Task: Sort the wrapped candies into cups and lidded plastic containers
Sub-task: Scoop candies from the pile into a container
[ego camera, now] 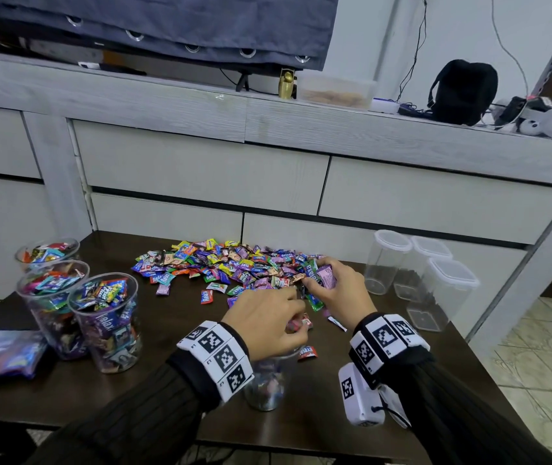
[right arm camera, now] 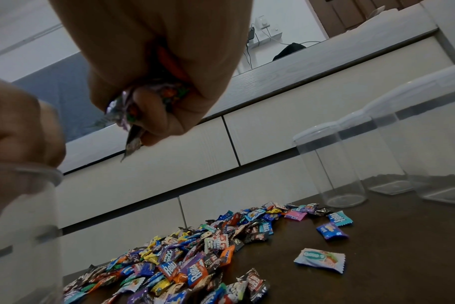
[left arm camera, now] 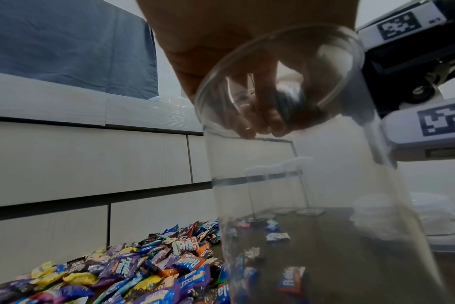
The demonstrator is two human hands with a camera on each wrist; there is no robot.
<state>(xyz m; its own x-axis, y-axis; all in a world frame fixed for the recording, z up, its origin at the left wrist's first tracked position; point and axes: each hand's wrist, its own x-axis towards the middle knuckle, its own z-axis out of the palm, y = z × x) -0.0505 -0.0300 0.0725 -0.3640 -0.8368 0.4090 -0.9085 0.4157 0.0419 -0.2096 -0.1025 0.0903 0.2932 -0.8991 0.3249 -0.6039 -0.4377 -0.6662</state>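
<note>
"Relax" stands on many candy wrappers (right arm camera: pixel 169 271) in the pile — one purple wrapper (left arm camera: pixel 120 267) reads "Fruit Plus".

The table (ego camera: pixel 167 347) is dark wood-look, smooth with a dull sheen; on it the candy pile (ego camera: pixel 234 266) wears glossy crinkled film wrappers; the cups (ego camera: pixel 106 317) at its left edge and the lidded containers (ego camera: pixel 435 283) at its right edge are clear smooth plastic; behind it the cabinet (ego camera: pixel 200 162) shows pale matt wood grain; the sleeves (ego camera: pixel 140 417) are dark ribbed knit.

Bare table (ego camera: pixel 173 350) lies between the filled cups (ego camera: pixel 105 322) and the clear cup (ego camera: pixel 266 385).
</note>
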